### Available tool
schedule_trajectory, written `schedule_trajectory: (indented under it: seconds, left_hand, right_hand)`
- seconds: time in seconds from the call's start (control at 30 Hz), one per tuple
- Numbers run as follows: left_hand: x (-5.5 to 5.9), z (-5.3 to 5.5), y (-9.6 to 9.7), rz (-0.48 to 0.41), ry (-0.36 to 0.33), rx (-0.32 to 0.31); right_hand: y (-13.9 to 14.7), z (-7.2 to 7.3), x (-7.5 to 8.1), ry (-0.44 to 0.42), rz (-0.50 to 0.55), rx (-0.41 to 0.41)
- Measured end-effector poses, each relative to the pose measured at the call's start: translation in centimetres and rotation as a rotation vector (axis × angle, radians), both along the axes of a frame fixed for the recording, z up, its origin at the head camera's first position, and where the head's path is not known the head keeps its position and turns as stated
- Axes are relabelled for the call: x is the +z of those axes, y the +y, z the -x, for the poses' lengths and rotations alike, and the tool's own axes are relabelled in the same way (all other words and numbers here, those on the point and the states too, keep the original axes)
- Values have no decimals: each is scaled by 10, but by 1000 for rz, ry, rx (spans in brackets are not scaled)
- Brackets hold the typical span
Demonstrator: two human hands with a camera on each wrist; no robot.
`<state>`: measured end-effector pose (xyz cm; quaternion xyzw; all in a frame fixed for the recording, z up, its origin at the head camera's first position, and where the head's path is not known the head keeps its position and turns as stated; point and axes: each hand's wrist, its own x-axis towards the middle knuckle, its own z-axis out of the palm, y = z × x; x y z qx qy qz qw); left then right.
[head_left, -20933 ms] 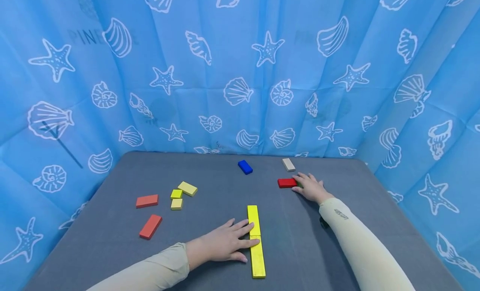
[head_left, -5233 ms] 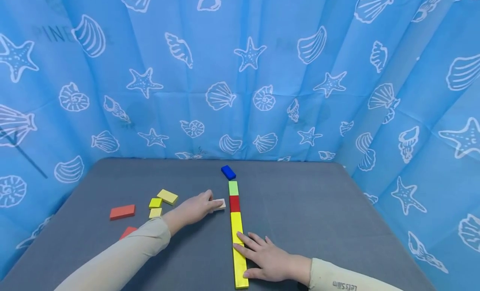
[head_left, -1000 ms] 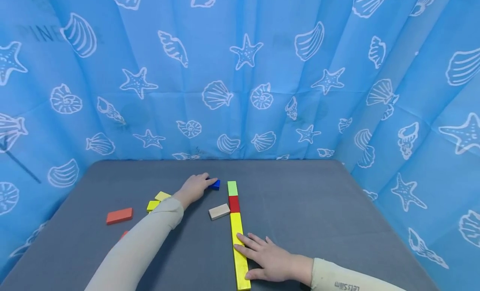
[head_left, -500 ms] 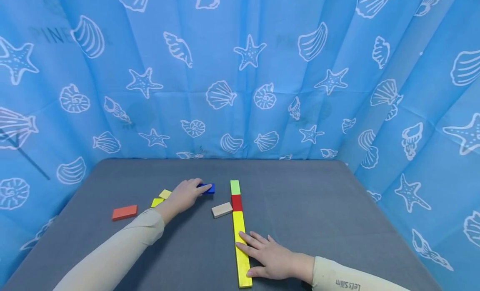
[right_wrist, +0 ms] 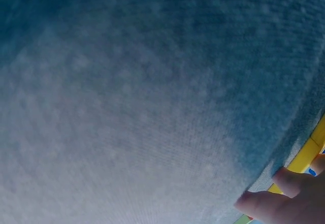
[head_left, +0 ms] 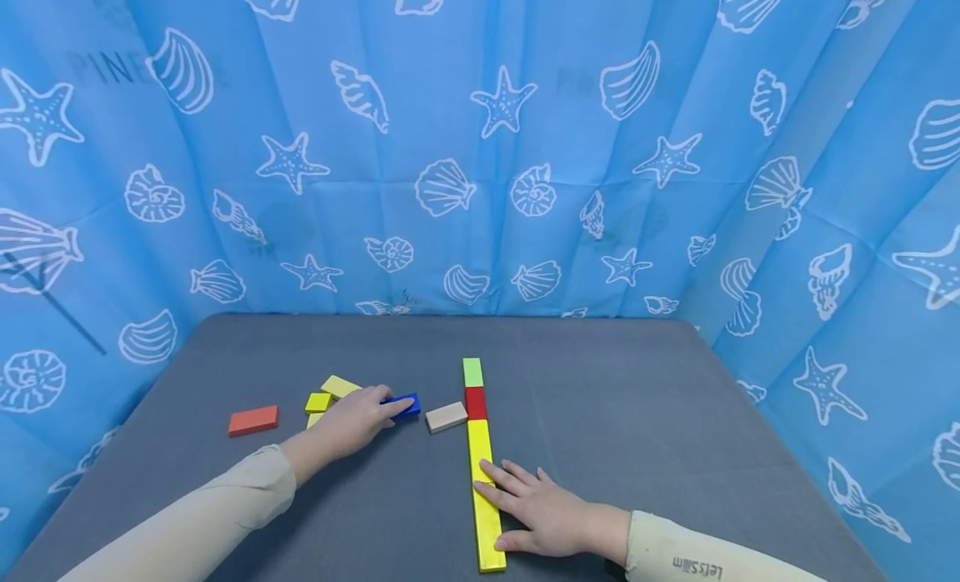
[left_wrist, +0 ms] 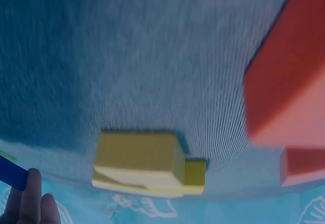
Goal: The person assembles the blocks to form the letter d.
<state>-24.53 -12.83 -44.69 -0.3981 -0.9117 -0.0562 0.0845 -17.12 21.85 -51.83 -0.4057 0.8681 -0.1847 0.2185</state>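
My left hand [head_left: 352, 422] grips a blue block [head_left: 407, 406], its index finger lying over the top. In the left wrist view the blue block [left_wrist: 12, 173] shows at the lower left edge with the fingertips against it. A column of blocks runs away from me: two long yellow blocks [head_left: 489, 536], a red block [head_left: 476, 403] and a light green block [head_left: 472, 372]. My right hand [head_left: 546, 515] rests spread on the yellow blocks near their joint, thumb at the near one's side. Between the blue block and the column lies a beige block [head_left: 446, 417], its right end at the red one.
On the left lie an orange-red block [head_left: 253, 421], a bright yellow block [head_left: 318, 402] and pale yellow blocks [head_left: 340, 387], one partly behind the left hand. Another orange-red block [left_wrist: 299, 71] looms in the left wrist view. A blue shell-print curtain [head_left: 450, 148] surrounds the grey table [head_left: 637, 398].
Over the last second my left hand has drawn the blue block from the back of the table toward me and left. Earlier, red, green and beige blocks came over from the right.
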Motion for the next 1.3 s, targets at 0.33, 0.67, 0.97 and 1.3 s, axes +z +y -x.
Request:
schedule_trajectory:
  seconds: [0.33, 0.67, 0.97, 1.3]
  left_hand:
    - [-6, -16, 1, 11, -70, -8]
    - [-8, -21, 7, 77, -13, -31]
    - [-6, -26, 15, 134, 58, -1]
    - [-3, -23, 33, 88, -19, 190]
  right_hand:
    - [-17, -22, 57, -39, -41, -44]
    - [-24, -28, 72, -14, -92, -55]
    - [-22, -28, 72, -8, -87, -57]
    - [-22, -27, 71, -11, -105, -63]
